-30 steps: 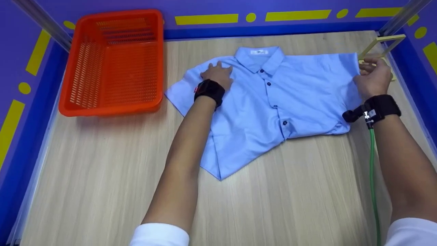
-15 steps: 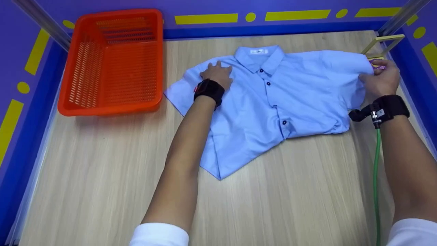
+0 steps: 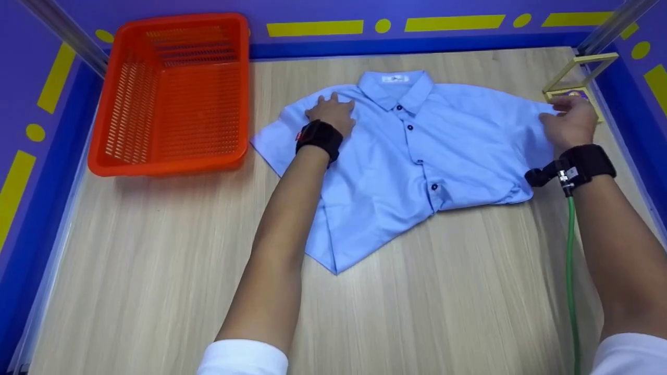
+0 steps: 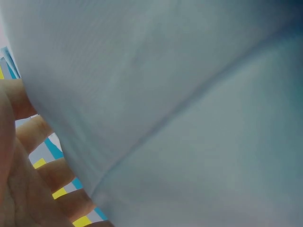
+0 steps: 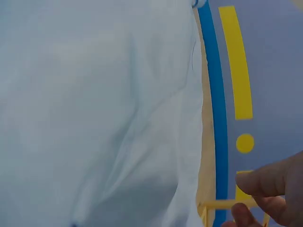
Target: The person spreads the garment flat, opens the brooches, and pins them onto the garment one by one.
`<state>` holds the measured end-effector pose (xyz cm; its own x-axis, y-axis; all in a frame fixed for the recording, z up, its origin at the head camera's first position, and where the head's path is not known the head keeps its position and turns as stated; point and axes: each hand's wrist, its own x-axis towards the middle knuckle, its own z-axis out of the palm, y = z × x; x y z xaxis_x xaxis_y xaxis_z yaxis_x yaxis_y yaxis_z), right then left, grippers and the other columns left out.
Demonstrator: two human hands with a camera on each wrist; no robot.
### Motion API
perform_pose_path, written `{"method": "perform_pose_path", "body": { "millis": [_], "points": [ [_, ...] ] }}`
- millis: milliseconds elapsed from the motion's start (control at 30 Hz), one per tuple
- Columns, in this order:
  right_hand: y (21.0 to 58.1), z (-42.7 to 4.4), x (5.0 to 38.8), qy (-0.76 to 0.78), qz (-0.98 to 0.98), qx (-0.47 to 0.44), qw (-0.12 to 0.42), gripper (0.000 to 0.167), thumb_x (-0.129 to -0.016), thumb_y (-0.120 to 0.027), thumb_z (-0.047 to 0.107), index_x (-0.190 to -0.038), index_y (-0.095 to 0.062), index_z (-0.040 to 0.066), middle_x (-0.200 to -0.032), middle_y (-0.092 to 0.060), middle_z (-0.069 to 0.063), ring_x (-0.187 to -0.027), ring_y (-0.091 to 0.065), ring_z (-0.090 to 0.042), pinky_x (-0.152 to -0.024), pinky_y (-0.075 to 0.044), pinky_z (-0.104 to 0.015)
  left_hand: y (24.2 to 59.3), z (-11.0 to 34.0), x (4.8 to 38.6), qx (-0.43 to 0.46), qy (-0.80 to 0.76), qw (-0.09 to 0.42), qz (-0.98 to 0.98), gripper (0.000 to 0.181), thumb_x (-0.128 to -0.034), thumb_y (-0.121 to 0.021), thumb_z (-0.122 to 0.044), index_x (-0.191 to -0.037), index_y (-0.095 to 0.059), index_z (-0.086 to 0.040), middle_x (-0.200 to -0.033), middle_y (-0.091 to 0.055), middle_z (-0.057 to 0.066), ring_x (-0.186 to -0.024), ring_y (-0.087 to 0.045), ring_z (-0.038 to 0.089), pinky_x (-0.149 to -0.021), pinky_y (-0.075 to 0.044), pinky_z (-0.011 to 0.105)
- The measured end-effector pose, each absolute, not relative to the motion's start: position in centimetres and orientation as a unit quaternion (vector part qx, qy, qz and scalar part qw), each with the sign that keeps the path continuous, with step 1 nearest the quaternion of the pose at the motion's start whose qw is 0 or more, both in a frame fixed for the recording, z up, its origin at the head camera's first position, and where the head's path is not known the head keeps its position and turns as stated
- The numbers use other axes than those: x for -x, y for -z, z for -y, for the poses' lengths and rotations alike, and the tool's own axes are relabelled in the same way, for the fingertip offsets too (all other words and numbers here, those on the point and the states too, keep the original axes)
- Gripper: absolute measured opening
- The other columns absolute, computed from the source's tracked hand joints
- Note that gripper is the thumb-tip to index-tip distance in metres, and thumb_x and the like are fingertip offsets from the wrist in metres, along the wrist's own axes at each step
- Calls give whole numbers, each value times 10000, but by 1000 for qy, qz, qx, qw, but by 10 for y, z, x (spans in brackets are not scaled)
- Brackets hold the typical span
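A light blue short-sleeved button-up shirt (image 3: pixel 385 166) lies spread on the wood-grain table, collar at the far side, lower part folded under. My left hand (image 3: pixel 332 114) rests on its left shoulder with the fingers spread. In the left wrist view those fingers (image 4: pixel 56 175) show past blurred pale cloth. By the right sleeve's hem is my right hand (image 3: pixel 573 122), its thumb overlapping the cloth in the head view. The right wrist view shows that thumb (image 5: pixel 262 182) and the fingers slightly apart, beside the sleeve edge, with no cloth visible between them.
A red-orange plastic basket (image 3: pixel 169 169) stands at the back left. Just beyond my right hand, a small pale yellow open frame or case (image 3: pixel 596 58) stands at the back right. Purple-blue walls with yellow marks enclose the table (image 3: pixel 156 271). A green cable (image 3: pixel 570 260) trails from the right wrist.
My right hand moved outward to the right, lifting and stretching the sleeve, then came back left and down. The sleeve now slopes lower toward its hem. My left hand stays in place.
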<state>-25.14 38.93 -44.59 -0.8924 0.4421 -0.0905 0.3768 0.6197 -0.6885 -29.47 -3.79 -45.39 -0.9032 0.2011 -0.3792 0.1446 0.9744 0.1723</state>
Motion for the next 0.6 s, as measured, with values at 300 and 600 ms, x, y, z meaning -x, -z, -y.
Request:
{"method": "perform_pose_path", "body": {
  "millis": [300,600],
  "points": [
    [422,-293,258,-333,940,-10,-74,543,-986,-601,241,-1449,-482,-16,-1461,-454,-300,-1345,-393,-479,-1091,-325,-572,452,40,295,-85,-78,196,-974,548,-1065,-459,-394,-1587,-318,-305,-1658,-189,142,-1493,-186,427,-1085,-307,670],
    [419,-198,271,-250,933,-134,-222,659,-1021,-563,252,-1577,-286,32,-1610,-222,-276,-1489,-177,-444,-1200,-165,-537,461,37,300,-86,-64,203,-973,562,-1067,-439,-422,-1595,-277,-320,-1667,-160,126,-1499,-168,421,-1082,-309,674]
  ]
}}
